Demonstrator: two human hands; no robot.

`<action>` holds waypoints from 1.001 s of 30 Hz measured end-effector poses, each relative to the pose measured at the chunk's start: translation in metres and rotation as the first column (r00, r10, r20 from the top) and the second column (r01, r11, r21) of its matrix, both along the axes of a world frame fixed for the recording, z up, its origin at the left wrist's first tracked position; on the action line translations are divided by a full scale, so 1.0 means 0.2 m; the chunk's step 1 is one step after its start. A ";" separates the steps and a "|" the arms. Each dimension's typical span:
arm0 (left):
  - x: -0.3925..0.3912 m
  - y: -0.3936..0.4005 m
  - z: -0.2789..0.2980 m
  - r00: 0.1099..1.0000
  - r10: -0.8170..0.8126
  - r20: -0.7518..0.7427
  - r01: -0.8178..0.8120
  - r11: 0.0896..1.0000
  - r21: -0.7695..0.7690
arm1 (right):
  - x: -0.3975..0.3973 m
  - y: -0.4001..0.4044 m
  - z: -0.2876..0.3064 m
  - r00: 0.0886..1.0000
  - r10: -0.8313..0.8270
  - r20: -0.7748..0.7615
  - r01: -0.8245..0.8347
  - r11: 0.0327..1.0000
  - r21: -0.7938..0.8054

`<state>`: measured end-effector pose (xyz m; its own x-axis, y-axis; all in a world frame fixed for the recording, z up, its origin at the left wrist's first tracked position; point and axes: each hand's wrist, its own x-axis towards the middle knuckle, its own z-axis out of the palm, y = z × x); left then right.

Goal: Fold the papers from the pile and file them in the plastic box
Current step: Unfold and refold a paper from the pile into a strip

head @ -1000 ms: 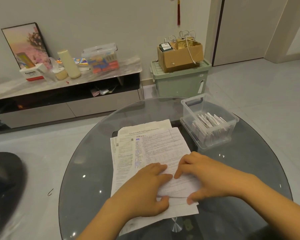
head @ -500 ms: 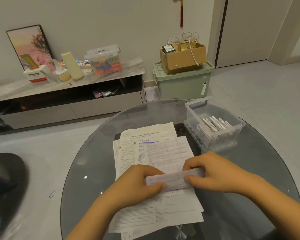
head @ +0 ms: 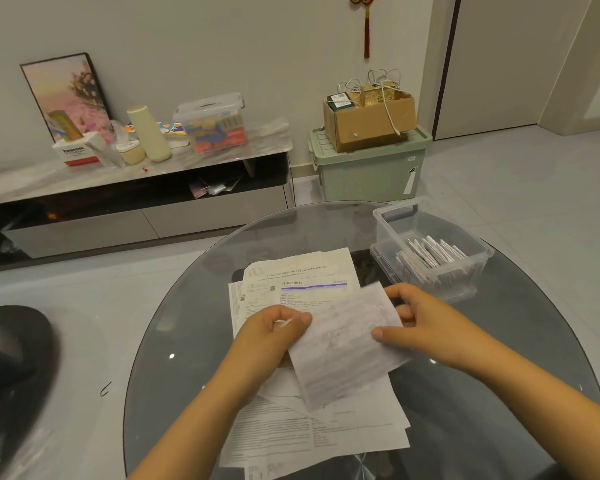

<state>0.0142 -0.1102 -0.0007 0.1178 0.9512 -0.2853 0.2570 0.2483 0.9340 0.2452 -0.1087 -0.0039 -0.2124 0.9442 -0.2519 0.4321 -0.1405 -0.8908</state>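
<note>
**Sheet held over the pile, box at right**

Round glass table point(head: 194, 341): near rim cut off by the frame; bare glass left of the pile point(head: 312, 427). Pile's middle is hidden under the held sheet point(head: 347, 344), whose print is blurred. Plastic box point(head: 478, 249) stands by the far right rim, folded papers point(head: 430, 254) upright inside. Left hand point(head: 274, 329) pinches the sheet's left edge; right hand point(head: 426, 323) pinches its right edge.

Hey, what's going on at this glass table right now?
A person is filing papers. Both hands hold one sheet above the pile on the round glass table: the left hand pinches its left edge, the right hand grips its right side. The clear plastic box, at the table's far right, already holds folded papers standing upright.
</note>
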 end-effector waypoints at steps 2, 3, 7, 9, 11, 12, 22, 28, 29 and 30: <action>0.01 0.01 -0.02 0.997 0.011 -0.071 -0.010 1.000 0.008 | -0.02 -0.01 -0.02 0.988 0.012 0.152 -0.019 0.999 0.045; 0.01 0.01 -0.03 0.990 -0.010 -0.138 0.013 1.000 0.019 | -0.03 -0.01 -0.03 0.980 0.021 0.198 -0.035 0.997 0.065; 0.02 0.01 -0.05 0.910 -0.094 -0.404 0.141 0.986 0.087 | -0.05 -0.01 -0.05 0.939 0.050 0.340 -0.091 0.990 0.104; 0.02 0.01 -0.07 0.861 -0.132 -0.491 0.213 0.970 0.115 | -0.06 -0.01 -0.07 0.925 0.057 0.376 -0.106 0.988 0.113; 0.03 -0.01 -0.08 0.794 -0.201 -0.574 0.320 0.941 0.113 | -0.06 -0.01 -0.08 0.920 0.085 0.381 -0.139 0.984 0.115; 0.03 -0.01 -0.09 0.757 -0.237 -0.609 0.369 0.924 0.100 | -0.06 -0.01 -0.08 0.921 0.106 0.376 -0.158 0.981 0.110; 0.02 -0.03 -0.11 0.497 -0.328 -0.803 0.514 0.857 -0.033 | -0.02 0.00 -0.09 0.731 0.243 0.638 -0.362 0.930 0.060; 0.02 -0.07 -0.11 0.386 -0.352 -0.853 0.654 0.757 -0.016 | 0.01 0.00 -0.08 0.690 0.244 0.682 -0.438 0.890 0.125; 0.02 -0.08 -0.11 0.377 -0.359 -0.854 0.666 0.746 -0.019 | 0.01 0.00 -0.08 0.676 0.257 0.691 -0.471 0.871 0.137; 0.02 -0.08 -0.12 0.367 -0.354 -0.860 0.680 0.733 -0.012 | 0.01 0.00 -0.08 0.659 0.270 0.702 -0.505 0.851 0.146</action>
